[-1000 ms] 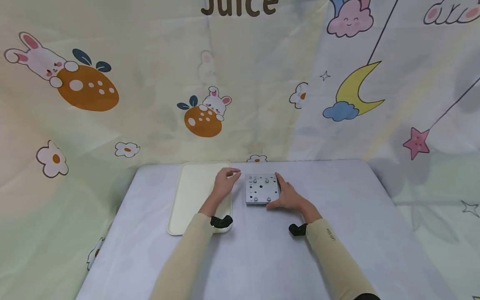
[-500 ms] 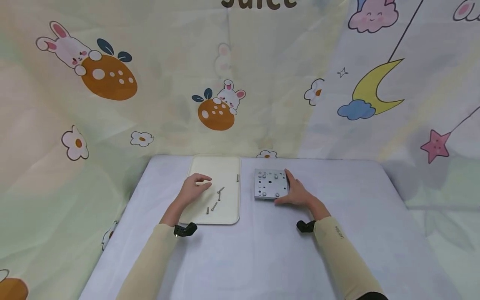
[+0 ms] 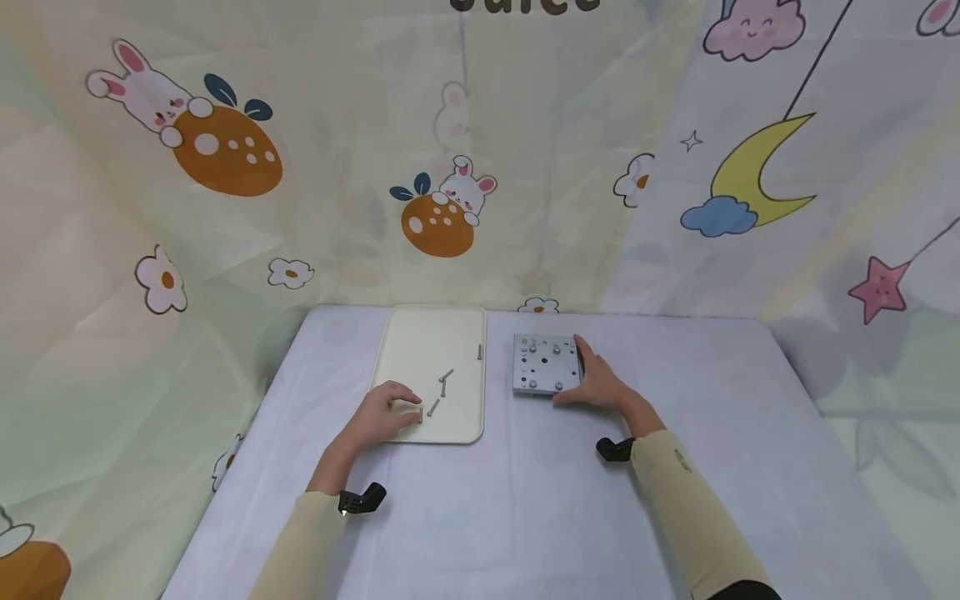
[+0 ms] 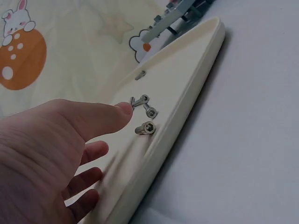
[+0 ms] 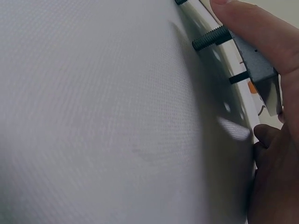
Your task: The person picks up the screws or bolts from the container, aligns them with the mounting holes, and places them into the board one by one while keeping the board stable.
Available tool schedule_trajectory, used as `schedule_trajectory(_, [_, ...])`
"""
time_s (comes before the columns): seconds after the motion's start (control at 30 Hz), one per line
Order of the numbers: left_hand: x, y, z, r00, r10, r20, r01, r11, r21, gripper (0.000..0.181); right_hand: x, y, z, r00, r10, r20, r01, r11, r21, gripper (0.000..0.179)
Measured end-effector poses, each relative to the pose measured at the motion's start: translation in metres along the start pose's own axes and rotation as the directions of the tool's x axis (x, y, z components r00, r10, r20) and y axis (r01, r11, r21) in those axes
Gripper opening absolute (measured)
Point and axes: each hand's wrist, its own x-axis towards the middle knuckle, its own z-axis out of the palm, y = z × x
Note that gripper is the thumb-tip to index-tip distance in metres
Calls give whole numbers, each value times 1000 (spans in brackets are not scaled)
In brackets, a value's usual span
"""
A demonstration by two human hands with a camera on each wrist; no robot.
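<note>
My left hand (image 3: 381, 414) is low over the near part of a cream tray (image 3: 420, 333), thumb and fingers apart. In the left wrist view its thumb (image 4: 119, 114) points toward the nearest socket head screw (image 4: 148, 128), with a gap between them. Several more screws (image 3: 434, 407) lie on the tray, one by its right rim. My right hand (image 3: 603, 387) grips a square metal plate (image 3: 531, 363) by the right side, thumb at the front edge. Screw heads show on the plate's top. In the right wrist view, threaded screw ends (image 5: 211, 38) protrude from its underside.
A white cloth (image 3: 510, 500) covers the table. Behind it hangs a printed curtain (image 3: 540, 167) with bunnies, oranges and a moon. The plate stands just right of the tray's raised rim.
My left hand has moved from between tray and plate leftward, then down toward the tray's near screw, uncovering the screws. The right hand keeps its grip on the plate. The head view has shifted.
</note>
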Motion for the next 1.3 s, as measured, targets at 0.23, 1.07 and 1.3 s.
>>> schedule_trajectory(0.23, [-11,-8,14,996,42,-78,-26,978,206,29,-1,-2,1,1000,-10,-4,10,1000,19,139])
schedule_trajectory(1.07, [-21,-1,37,878,30,-477,105,961,255,16,-2,-1,7,1000,11,-28,-11,1000,-18,140])
schedule_trajectory(1.3, [-19,-2,34,888,-38,-458,91,991,95,10,-3,-3,5,999,-7,-47,7,1000,0,138])
